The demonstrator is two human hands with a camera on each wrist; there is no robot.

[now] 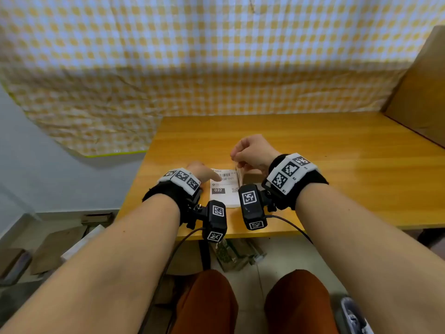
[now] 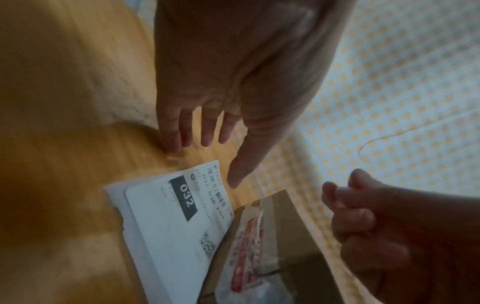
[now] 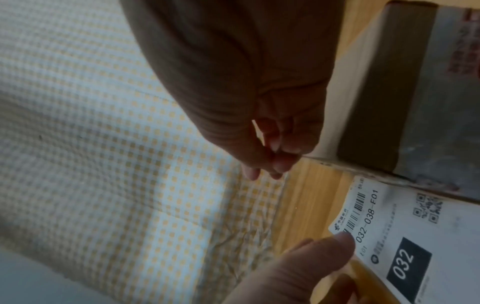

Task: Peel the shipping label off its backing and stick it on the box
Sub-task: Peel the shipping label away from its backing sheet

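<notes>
A white shipping label (image 1: 222, 189) with a barcode, a QR code and a black "032" block lies flat on a stack of white sheets on the wooden table (image 1: 337, 165). My left hand (image 1: 204, 173) rests beside it with fingers straight and spread. Its thumb tip (image 3: 337, 242) touches the label's (image 3: 415, 226) far left corner by the barcode. Right of the label (image 2: 168, 216) stands a small brown cardboard box (image 2: 285, 236) sealed with red-printed tape. My right hand (image 1: 240, 157) hovers over the box's (image 3: 376, 102) far left corner, fingers curled with tips together; nothing shows between them.
A large cardboard box (image 1: 419, 88) stands at the table's back right. A yellow checked cloth (image 1: 216, 56) hangs behind the table. Cables run from the wrist cameras over the table's front edge (image 1: 265, 233). Cardboard and clutter lie on the floor below left.
</notes>
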